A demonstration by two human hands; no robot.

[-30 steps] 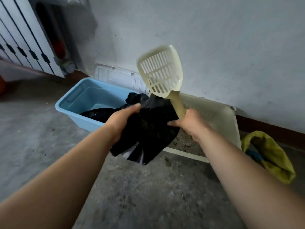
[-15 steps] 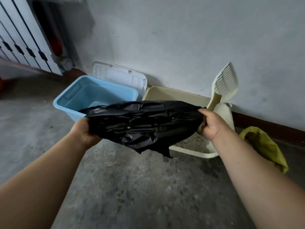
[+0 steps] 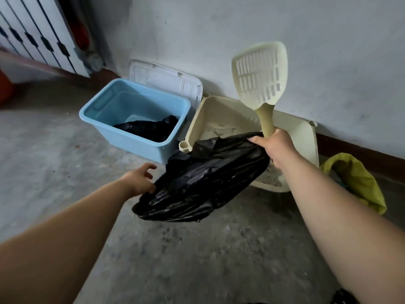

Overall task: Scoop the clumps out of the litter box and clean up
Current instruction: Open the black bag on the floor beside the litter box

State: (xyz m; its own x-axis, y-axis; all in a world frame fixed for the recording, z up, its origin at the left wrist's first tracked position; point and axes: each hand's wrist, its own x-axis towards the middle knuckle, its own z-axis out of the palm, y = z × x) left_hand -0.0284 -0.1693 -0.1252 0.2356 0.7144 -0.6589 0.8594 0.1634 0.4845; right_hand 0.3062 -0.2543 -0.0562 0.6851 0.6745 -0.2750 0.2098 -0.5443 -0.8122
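My right hand (image 3: 277, 148) grips the ribbed handle of a cream slotted litter scoop (image 3: 259, 73), held upright, and pinches one edge of a black plastic bag (image 3: 201, 181). The bag hangs down to the left in front of the cream litter box (image 3: 210, 110), whose grey litter shows at the bottom. My left hand (image 3: 140, 178) hovers at the bag's lower left end with loose fingers and holds nothing. Part of the litter box is hidden behind the bag and my right arm.
A light blue plastic bin (image 3: 103, 110) stands left of the litter box with more black bags (image 3: 151, 128) inside. Its white lid (image 3: 166, 80) leans on the wall behind. A yellow-green bag (image 3: 359, 181) lies at the right. Bare concrete floor lies in front.
My left hand has let go of the bag, whose left end has dropped. My right hand has brought the scoop from tilted right to upright, still holding the bag.
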